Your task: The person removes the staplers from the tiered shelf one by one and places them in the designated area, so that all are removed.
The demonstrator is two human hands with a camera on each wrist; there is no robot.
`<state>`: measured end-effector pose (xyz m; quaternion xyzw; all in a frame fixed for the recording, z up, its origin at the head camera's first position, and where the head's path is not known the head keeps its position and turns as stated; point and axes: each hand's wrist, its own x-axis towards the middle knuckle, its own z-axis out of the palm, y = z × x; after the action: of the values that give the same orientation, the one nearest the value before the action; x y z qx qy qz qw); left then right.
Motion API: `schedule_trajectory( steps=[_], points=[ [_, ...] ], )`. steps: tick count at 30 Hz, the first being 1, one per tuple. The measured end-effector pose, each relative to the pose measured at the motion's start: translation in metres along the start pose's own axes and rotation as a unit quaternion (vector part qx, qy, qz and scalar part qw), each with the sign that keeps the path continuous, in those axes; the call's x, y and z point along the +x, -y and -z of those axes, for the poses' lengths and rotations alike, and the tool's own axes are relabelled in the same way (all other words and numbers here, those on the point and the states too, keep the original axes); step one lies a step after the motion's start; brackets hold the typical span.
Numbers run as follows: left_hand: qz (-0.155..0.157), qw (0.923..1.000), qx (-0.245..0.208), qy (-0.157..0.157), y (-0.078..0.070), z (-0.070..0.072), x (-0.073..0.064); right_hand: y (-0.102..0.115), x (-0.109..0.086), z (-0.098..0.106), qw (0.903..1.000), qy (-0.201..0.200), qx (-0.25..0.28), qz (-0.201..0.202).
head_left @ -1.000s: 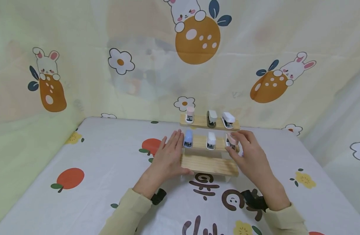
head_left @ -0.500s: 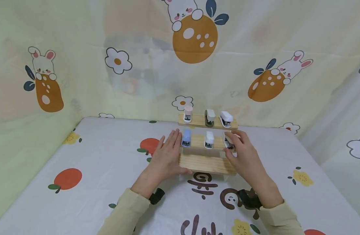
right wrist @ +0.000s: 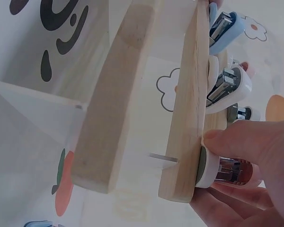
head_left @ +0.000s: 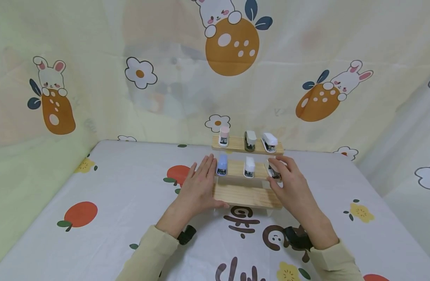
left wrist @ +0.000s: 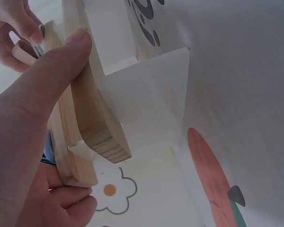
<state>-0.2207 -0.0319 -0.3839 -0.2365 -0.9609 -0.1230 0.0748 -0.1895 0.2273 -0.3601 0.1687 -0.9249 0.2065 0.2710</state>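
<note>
My right hand (head_left: pixel 295 191) pinches a white stapler with a pink top (right wrist: pixel 255 177) between thumb and fingers, at the right end of the middle plank of a wooden tiered rack (head_left: pixel 248 196). Its base meets the plank in the right wrist view, and fingers hide part of it. My left hand (head_left: pixel 197 191) rests along the rack's left end, fingers straight, with the thumb (left wrist: pixel 68 56) over the lowest plank's edge. On the middle plank stand a blue stapler (head_left: pixel 222 164) beside the left fingertips and a white stapler (head_left: pixel 249 167) at the centre.
The top plank carries a pink stapler (head_left: pixel 223 136), a grey-white stapler with a dark base (head_left: pixel 250 140) and a white stapler (head_left: pixel 269 142). Clear side panels (left wrist: pixel 151 94) support the planks. A patterned cloth (head_left: pixel 130 203) covers the table; a printed curtain (head_left: pixel 173 101) hangs behind.
The pink-topped stapler has turned slightly in my right fingers and shows less of its pink top. My left hand stays on the rack. The last half second brings hardly any movement.
</note>
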Motion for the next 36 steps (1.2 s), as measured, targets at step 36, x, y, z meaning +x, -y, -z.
schedule_trajectory(
  steps=[36],
  points=[
    [-0.002,1.0,-0.005,-0.001,-0.001,0.0,-0.002,-0.001,-0.004,0.016,0.9997,-0.004,-0.009,-0.024]
  ],
)
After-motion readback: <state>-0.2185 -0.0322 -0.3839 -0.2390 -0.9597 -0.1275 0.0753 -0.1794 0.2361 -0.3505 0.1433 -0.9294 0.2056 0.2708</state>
